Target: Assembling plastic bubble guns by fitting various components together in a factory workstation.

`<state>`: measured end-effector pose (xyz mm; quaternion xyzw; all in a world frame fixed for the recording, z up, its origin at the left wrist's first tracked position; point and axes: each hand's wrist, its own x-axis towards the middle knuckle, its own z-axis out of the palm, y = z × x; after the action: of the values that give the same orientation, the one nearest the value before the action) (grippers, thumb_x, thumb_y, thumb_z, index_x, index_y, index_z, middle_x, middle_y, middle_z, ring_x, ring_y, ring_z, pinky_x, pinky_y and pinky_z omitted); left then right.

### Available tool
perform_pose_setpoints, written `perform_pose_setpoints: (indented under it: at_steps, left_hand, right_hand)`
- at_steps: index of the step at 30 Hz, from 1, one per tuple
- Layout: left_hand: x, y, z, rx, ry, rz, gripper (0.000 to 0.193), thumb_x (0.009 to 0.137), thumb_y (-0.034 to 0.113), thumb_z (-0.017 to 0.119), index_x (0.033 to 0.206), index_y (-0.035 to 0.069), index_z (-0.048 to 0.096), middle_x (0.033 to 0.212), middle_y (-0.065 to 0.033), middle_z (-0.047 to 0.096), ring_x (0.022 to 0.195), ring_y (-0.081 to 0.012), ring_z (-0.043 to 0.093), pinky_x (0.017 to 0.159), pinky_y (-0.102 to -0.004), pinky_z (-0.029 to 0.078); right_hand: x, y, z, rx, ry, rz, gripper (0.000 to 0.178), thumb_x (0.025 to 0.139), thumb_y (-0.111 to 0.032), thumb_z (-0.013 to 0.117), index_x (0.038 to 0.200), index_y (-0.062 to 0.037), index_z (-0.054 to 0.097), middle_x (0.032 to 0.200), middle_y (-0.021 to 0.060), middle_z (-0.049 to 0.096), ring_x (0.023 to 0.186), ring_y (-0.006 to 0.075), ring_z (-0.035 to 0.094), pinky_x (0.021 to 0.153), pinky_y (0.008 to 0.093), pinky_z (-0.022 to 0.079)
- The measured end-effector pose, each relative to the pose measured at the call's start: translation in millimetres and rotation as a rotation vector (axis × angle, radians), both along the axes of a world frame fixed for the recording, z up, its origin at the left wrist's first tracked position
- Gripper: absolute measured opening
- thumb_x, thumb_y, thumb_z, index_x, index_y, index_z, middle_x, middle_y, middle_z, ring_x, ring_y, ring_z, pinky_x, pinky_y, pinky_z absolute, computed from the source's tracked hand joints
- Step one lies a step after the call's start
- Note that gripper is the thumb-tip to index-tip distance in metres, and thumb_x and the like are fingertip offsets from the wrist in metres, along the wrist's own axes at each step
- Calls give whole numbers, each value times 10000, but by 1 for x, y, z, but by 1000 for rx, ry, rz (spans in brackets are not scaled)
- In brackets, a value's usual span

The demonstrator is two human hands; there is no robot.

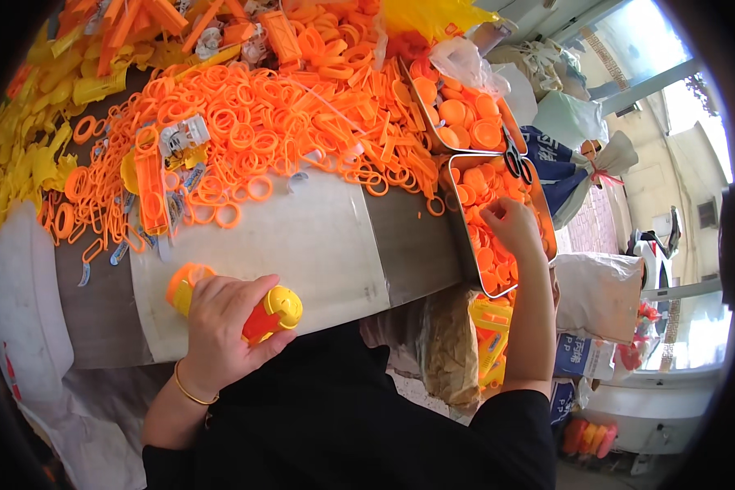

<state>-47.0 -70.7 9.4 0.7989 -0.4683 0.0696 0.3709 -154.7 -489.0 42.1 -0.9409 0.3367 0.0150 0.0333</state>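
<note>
Dark table (420, 237) with pale mat (302, 237), orange rings (245, 114) heaped along far side; clamping yellow-and-orange cylinder (284, 306) in left hand (224, 322), over mat; holding right hand (514, 224) over nearer of 2 trays (466, 237) of orange discs (486, 258), with fingertips bunched, can't tell if pinching a disc; black scissors (511, 150) on rims between trays

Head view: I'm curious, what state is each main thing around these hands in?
Yellow-and-orange piece, gripped by the left hand
Right hand, fingers bent at the near tray; any grip unclear
Near tray, uncovered, filled with orange discs
Far tray, uncovered, also filled with discs
Scissors, resting at the trays' edges
Orange rings, heaped loose
</note>
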Motion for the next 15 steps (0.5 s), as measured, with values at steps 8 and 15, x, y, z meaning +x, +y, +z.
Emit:
perform_pose_setpoints:
  at_steps: [8,15]
  left_hand:
    - [3,-2,-4,-17,-16,-3,533,772,487,662,1052,39,597,817,-76,592,737,-247,539,746,-363,396]
    - [2,-2,-3,4,8,-7,510,777,438,667,1099,51,585,845,-61,602,771,-246,561,782,-379,401]
  right_hand:
    - [1,-27,-12,-243,83,135,224,749,-238,666,849,-38,671,822,136,664,716,298,631,683,382,498]
    - [9,-22,-3,-24,-104,49,177,755,-203,635,794,-31,655,709,119,656,687,283,634,656,371,489]
